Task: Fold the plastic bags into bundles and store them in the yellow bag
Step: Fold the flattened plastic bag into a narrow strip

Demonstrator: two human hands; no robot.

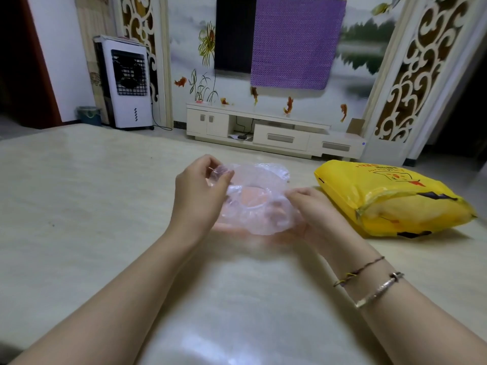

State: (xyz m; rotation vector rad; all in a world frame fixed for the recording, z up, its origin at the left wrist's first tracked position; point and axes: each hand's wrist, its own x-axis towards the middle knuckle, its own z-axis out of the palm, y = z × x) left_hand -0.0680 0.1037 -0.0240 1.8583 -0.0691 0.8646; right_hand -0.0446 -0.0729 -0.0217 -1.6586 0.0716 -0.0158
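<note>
Holding a crumpled clear plastic bag [254,198] just above the pale table [79,193], both hands grip it: the left hand [200,191] pinches its upper left edge, the right hand [313,214] curls under its right side; farther right lies the yellow bag [390,198], stuffed, apart from the hands
</note>
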